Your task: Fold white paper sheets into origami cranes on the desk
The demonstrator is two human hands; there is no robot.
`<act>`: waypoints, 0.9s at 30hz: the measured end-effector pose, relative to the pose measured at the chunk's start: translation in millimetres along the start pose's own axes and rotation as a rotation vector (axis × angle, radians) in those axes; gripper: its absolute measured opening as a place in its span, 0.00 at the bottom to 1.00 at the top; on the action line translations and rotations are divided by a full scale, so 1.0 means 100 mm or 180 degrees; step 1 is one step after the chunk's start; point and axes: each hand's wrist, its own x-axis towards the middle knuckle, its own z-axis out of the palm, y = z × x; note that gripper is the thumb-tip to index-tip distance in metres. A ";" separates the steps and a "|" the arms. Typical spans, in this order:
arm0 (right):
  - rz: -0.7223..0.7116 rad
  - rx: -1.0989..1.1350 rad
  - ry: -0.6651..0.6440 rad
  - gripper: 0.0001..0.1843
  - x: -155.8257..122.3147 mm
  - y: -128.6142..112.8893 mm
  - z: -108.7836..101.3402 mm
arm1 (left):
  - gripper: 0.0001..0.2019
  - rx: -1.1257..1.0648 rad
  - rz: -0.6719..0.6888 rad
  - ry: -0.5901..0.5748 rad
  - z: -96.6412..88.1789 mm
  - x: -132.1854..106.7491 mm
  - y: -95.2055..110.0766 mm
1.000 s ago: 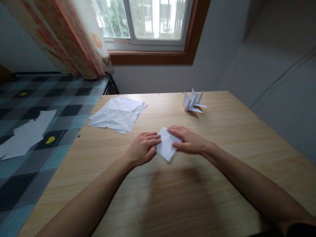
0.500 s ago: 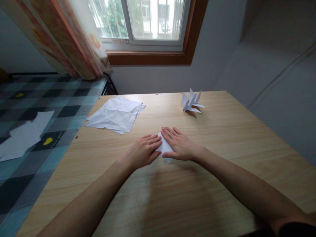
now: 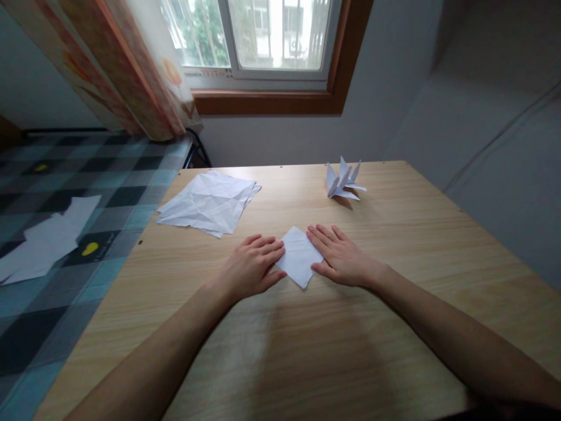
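A small folded square of white paper (image 3: 300,257) lies flat on the wooden table (image 3: 350,351), one corner pointing toward me. My left hand (image 3: 254,264) rests flat with its fingertips on the paper's left corner, fingers stretched out. On the other side, my right hand (image 3: 342,255) lies open with its fingers extended, its fingertips at the paper's right edge. The middle of the paper shows between the two hands, with faint crease lines across its upper part.
Creased white sheets (image 3: 210,202) are stacked at the table's back left. Folded paper cranes (image 3: 344,182) stand at the back right. A checked cloth (image 3: 131,257) covers a bed-like surface on the left, with white paper pieces (image 3: 50,242) on it. A window (image 3: 276,35) is behind.
My right hand has slid right, off the middle of the paper, uncovering most of it. My left hand has stayed nearly in place at the left corner. The view has shifted slightly.
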 end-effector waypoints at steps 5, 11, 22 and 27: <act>0.0402 -0.0082 0.0400 0.29 0.05 0.09 0.01 | 0.18 0.0302 0.0089 0.0159 -0.03 0.01 0.00; -0.0148 0.0196 0.1539 0.26 0.12 0.01 0.05 | 0.13 0.0609 0.0151 0.0214 -0.04 0.06 0.04; -0.0904 0.0427 0.1328 0.10 0.18 -0.11 0.10 | 0.14 0.0188 0.0185 0.0449 0.02 0.03 -0.01; -0.0811 0.0601 0.1364 0.08 0.17 -0.09 0.09 | 0.14 0.0152 0.0265 0.0663 0.04 0.03 -0.04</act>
